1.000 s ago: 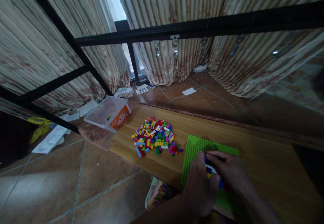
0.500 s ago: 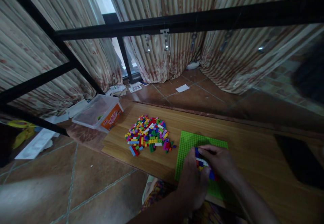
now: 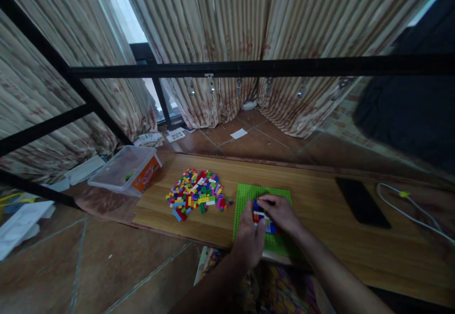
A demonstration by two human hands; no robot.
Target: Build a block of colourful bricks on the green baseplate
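A green studded baseplate point(image 3: 243, 193) lies on the wooden board, with a low build of toy bricks point(image 3: 259, 217) in blue, white, red and orange on it. My left hand point(image 3: 249, 238) is curled round the build's left side, its thumb over the near part. My right hand point(image 3: 280, 212) comes in from the right, thumb and fingertips pinched on a blue brick point(image 3: 256, 205) at the build's far edge. My fingers cover much of the build. Left of the baseplate spreads a pile of loose, many-coloured bricks point(image 3: 199, 191).
A clear plastic box point(image 3: 117, 169) with an orange label stands at the left end of the wooden board point(image 3: 320, 200). A black flat slab point(image 3: 362, 202) and a white cable point(image 3: 412, 210) lie at the right. A black metal bar point(image 3: 227, 69) crosses before the curtains point(image 3: 213, 20).
The camera view has swung to the right and up, so the scene sits further left and the cable shows. Both hands stay at the brick build in much the same pose.
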